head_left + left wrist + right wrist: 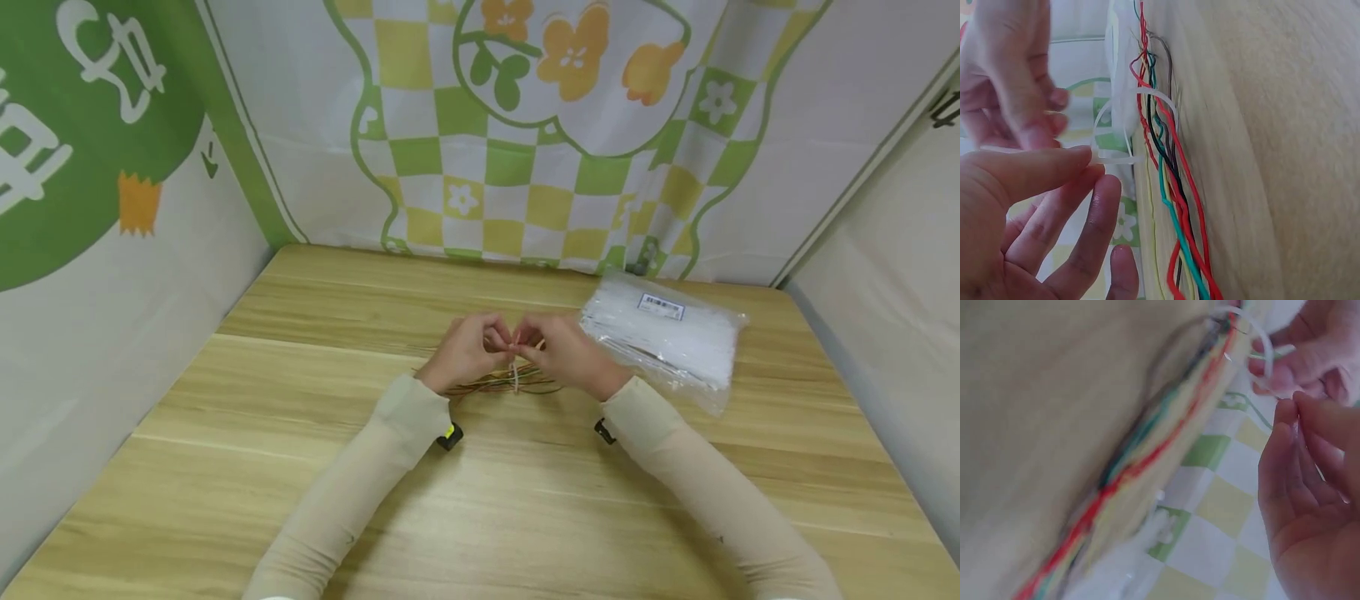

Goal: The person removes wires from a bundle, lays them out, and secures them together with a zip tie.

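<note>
A bundle of thin coloured wires (1175,200), red, green, black and yellow among them, lies along the wooden table. Around it runs a loose white cable tie (1169,103), its loop standing up from the wires. My left hand (468,350) pinches the tie between thumb and forefinger, just above the bundle. Close against it, my right hand (566,346) has thumb and forefinger pressed together on the tie's thin end, as the right wrist view shows. In that view the tie's loop (1269,350) reaches from the wires to the left fingertips.
A clear plastic bag (660,333) of white cable ties, with a barcode label, lies beyond my right hand. The wooden table (480,508) meets a checked green and yellow curtain (525,192) at the back. Pale fabric walls stand on both sides.
</note>
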### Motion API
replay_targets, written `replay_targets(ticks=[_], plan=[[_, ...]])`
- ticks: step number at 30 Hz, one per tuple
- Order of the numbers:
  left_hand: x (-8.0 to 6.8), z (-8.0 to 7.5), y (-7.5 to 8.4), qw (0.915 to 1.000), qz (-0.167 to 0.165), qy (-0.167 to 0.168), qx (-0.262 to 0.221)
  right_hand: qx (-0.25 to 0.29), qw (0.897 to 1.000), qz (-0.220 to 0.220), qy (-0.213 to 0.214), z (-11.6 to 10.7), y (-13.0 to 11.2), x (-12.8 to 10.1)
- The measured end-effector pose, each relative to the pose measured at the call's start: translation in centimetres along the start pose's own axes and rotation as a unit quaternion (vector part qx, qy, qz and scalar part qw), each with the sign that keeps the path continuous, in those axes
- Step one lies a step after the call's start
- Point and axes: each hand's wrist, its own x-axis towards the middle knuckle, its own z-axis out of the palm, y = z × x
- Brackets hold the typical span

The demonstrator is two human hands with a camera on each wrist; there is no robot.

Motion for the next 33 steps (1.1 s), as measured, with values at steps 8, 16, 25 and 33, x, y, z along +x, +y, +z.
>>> replay_targets(ticks=[8,16,25,33], plan=[[0.0,0.5,0.4,0.9996,0.012,-0.020,-0.015,-0.083,0.994,-0.054,0.050,1.3,0.1,-0.3],[-0.2,0.7,0.8,0.9986,0.008,-0.047,0.025,-0.114,0.980,-0.109,0.119,1.0,-0.7,-0.5],[-0.2,1.6,0.4,0.9974,-0.007,-0.060,0.039,-0.041,0.976,-0.136,0.166,-1.4,-1.7,0.1],[-0.4,1.5,0.2,0.9967,-0.013,-0.068,0.042,0.004,0.995,-0.056,0.080,-0.8,-0.5,-0.3]])
